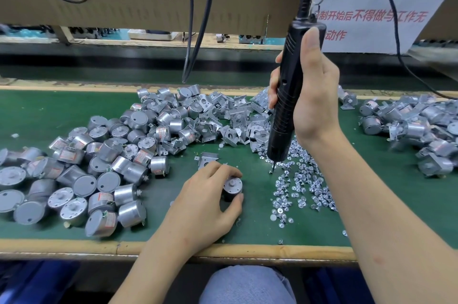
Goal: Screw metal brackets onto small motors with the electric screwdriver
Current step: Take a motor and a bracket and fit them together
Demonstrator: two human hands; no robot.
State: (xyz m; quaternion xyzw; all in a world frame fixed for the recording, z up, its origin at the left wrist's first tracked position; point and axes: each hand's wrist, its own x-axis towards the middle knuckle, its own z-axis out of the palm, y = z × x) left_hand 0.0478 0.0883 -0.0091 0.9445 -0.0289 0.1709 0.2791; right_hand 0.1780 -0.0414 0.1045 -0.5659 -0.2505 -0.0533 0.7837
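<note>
On the green mat [74, 110], left hand [205, 200] pinches an upright motor [233, 186]; right hand [309, 95] grips electric screwdriver [285, 105], tip touching screw pile [301, 184] just right of motor.

Green-topped bench [49, 115], loose motors [81, 174] at 9 o'clock, metal brackets [223, 117] at 12, screws [302, 179] at 3, bracketed motors [416, 130] at 2.

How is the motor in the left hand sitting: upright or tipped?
Upright. The motor stands on the green mat, shaft end facing up, left hand gripping its sides.
</note>
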